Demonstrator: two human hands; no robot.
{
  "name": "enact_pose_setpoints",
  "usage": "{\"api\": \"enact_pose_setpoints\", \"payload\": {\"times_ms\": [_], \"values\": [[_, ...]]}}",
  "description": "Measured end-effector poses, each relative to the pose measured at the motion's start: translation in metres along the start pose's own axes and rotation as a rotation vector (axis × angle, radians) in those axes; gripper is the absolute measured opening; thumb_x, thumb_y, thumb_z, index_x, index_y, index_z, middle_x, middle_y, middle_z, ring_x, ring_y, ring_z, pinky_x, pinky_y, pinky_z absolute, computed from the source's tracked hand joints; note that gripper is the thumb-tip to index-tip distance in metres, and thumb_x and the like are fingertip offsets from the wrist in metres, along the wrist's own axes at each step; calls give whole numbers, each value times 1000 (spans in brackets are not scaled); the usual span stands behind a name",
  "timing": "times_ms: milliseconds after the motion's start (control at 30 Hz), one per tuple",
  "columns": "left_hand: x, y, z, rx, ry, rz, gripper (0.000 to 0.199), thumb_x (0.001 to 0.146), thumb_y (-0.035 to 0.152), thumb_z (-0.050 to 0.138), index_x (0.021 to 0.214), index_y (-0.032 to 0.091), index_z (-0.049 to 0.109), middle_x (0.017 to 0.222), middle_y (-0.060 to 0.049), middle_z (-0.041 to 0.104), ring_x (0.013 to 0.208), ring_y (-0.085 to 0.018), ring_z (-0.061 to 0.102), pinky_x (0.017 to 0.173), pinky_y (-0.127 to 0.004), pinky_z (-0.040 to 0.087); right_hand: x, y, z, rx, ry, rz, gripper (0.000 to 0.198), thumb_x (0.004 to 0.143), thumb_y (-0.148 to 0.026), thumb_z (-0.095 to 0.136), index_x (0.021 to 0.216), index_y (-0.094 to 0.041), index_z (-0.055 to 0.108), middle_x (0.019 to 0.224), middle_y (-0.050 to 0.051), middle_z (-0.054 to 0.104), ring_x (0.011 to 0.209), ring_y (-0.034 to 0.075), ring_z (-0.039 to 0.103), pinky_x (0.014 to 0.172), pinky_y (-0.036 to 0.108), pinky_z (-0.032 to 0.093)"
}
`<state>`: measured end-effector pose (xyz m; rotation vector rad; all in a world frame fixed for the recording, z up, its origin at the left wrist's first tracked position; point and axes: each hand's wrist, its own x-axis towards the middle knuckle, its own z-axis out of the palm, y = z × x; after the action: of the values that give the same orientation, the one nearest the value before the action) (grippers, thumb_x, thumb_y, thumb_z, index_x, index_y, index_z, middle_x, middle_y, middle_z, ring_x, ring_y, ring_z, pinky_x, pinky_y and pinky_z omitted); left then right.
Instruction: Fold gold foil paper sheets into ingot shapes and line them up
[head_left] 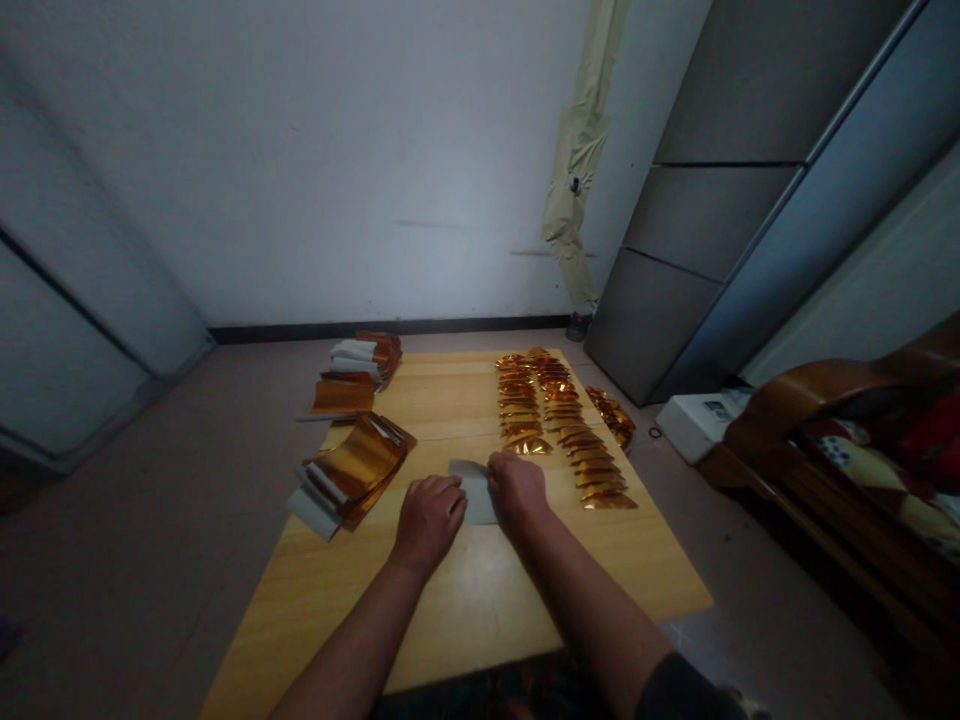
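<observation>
A pale grey-white sheet of paper point(478, 497) lies on the wooden table in front of me, between my two hands. At its left edge my left hand point(431, 515) presses down with curled fingers held together. My right hand point(519, 490) is closed on the sheet's right edge, where the paper lifts slightly; the fingertips are partly hidden. To the left lies a fanned stack of gold foil paper point(360, 460) with pale backs. Beyond my right hand, folded gold foil pieces point(519, 400) overlap in a row, and a second row point(596, 465) runs beside it.
The wooden table point(480, 620) reaches back toward a white wall point(375, 170). More foil paper point(364, 360) overhangs its far left edge. A pile of folded foil point(611, 418) sits beyond the right edge. A grey refrigerator point(682, 220), white box point(694, 425) and wooden bench point(825, 420) stand to the right.
</observation>
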<state>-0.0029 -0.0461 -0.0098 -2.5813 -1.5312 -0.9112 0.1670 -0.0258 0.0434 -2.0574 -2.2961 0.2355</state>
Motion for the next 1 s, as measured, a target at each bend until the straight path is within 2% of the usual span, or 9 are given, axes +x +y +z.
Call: {"api": "enact_pose_setpoints", "payload": {"times_ms": [233,467,667,733,867,933,1000], "values": [[1,4,-6,56,-4,-2,14,86,23,58,77,23,70,90,-5,67,87,-21,57,76,-37,37,11,0,-7,-74,22,-141,20,84,-23,56,99,-22,69,100,9,66,99,24,58,71,30,38],[2,6,-8,54,-15,-65,11,85,26,59,76,22,64,85,-5,60,88,-21,51,78,-38,35,1,-2,4,-49,82,-188,20,89,-24,51,93,-19,70,93,11,66,94,23,55,76,34,34],[2,6,-9,96,-30,-106,8,81,25,61,75,21,58,82,-5,58,85,-23,50,76,-37,36,-15,-3,15,-19,145,-242,18,90,-26,52,91,-19,68,95,10,64,95,23,51,80,36,30],[1,6,-7,87,-9,-125,6,80,24,62,84,21,60,88,-6,60,88,-24,51,79,-38,37,-19,-3,18,-7,156,-236,18,92,-27,51,92,-20,68,95,10,63,96,23,50,81,36,28],[0,6,-5,66,67,-82,41,80,19,62,120,23,57,122,-12,58,110,-28,50,91,-43,38,-22,-3,24,-6,178,-226,19,94,-25,48,95,-21,67,93,9,63,95,23,50,81,37,27],[1,7,-6,70,56,-48,38,81,18,61,118,26,60,132,-11,55,116,-30,48,93,-45,37,-21,-4,25,-17,190,-231,20,95,-24,47,95,-21,67,93,9,63,94,23,50,81,37,27],[1,9,-8,69,24,-29,25,82,19,59,105,27,66,131,-9,58,115,-30,49,92,-46,36,-21,-4,25,-27,193,-231,21,95,-23,46,93,-20,67,93,9,63,92,23,51,81,37,27]]}}
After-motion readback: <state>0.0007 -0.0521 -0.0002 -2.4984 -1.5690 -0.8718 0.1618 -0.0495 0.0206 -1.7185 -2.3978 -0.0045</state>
